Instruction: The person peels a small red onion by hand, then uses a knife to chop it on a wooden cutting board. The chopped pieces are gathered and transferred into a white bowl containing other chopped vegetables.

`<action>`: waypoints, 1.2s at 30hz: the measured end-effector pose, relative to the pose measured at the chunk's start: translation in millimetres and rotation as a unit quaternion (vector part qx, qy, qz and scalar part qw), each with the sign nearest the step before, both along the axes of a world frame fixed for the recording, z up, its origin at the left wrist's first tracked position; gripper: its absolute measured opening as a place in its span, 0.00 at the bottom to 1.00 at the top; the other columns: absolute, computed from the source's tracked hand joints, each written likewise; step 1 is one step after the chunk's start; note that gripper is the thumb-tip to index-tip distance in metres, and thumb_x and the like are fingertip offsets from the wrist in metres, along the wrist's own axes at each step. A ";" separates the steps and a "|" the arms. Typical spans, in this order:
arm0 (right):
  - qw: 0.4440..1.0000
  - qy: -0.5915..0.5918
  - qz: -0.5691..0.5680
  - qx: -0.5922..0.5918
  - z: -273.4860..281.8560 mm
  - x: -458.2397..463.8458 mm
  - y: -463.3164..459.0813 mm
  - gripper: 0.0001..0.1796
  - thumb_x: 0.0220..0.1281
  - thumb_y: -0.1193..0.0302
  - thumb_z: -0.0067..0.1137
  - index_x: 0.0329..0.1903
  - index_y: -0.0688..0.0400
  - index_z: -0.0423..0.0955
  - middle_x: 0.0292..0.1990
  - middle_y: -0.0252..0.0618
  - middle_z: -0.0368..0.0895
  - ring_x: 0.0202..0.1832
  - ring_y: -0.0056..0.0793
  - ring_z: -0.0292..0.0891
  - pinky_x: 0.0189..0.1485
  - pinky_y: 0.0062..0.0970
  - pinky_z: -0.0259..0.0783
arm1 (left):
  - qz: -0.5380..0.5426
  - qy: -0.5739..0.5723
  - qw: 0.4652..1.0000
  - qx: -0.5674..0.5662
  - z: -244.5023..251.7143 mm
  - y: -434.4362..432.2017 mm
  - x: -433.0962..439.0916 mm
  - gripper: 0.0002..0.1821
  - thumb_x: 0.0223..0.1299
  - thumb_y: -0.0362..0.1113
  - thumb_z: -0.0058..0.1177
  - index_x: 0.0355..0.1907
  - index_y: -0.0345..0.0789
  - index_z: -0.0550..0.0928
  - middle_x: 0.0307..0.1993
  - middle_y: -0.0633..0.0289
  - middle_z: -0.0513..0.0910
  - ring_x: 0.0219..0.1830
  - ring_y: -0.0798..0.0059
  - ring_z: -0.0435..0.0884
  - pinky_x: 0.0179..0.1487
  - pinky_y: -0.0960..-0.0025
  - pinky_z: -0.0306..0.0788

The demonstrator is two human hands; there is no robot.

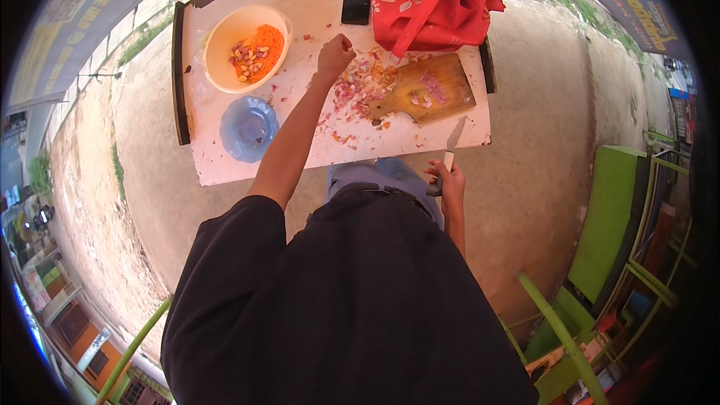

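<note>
My left hand (336,56) is over the white table, fingers curled, just left of a heap of shallot peels (360,84); whether something small is pinched in it cannot be told. In my right hand (448,183), near the table's front edge, is a kitchen knife (454,138), its blade pointing away from me. A wooden cutting board (450,76) bears chopped shallot (432,87) and a few larger pieces. At the left, a cream plastic bowl (216,56) contains shredded carrot (274,45) and peeled cloves or shallots (247,59). A blue scalloped glass bowl (233,129) sits nearer me.
A red fabric bag (433,11) lies at the back right, partly over the peels and close to the board. Beside it is a black phone (355,2). Dark raised edges (180,73) bound the table's sides. Green metal furniture (607,219) stands on the floor to the right.
</note>
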State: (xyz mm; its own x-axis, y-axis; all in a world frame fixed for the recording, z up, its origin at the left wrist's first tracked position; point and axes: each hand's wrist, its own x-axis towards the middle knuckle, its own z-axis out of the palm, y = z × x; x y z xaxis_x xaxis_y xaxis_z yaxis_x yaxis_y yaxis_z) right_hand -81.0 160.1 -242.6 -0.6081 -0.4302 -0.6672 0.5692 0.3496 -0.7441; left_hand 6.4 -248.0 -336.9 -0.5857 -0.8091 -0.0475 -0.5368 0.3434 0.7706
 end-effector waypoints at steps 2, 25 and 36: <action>1.000 0.007 0.006 0.008 -0.5 1.3 -8.4 0.15 0.65 0.66 0.63 0.46 0.62 0.73 0.41 0.42 0.84 0.31 0.25 0.81 0.29 0.21 0.71 | 0.063 0.112 0.988 0.079 37.4 4.9 18.1 0.14 0.51 0.34 0.66 0.39 0.29 0.82 0.31 0.54 0.85 0.31 0.69 0.85 0.37 0.69 0.78; 0.998 0.024 -0.053 0.040 -30.1 16.1 -16.1 0.17 0.66 0.60 0.61 0.44 0.63 0.75 0.30 0.38 0.82 0.20 0.20 0.73 0.22 0.21 0.69 | -0.018 0.086 0.976 -0.197 103.7 87.0 49.1 0.16 0.51 0.37 0.66 0.44 0.38 0.85 0.44 0.58 0.84 0.48 0.58 0.78 0.54 0.58 0.69; 0.995 -0.017 0.093 -0.004 -17.5 -63.2 22.2 0.17 0.67 0.60 0.59 0.47 0.62 0.75 0.31 0.36 0.82 0.20 0.18 0.72 0.23 0.20 0.68 | -0.126 -0.044 0.990 -0.040 -8.7 175.2 -72.6 0.08 0.55 0.37 0.61 0.36 0.36 0.86 0.34 0.57 0.85 0.37 0.63 0.84 0.42 0.62 0.77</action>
State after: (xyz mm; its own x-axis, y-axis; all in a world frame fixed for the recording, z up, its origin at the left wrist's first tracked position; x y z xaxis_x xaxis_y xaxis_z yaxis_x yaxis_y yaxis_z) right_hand -144.2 182.3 -260.1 -0.4944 -0.5384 -0.6824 0.5199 0.4460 -0.7286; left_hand -66.2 -72.7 -345.6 -0.7662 -0.6408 -0.0489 -0.4904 0.5338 0.6889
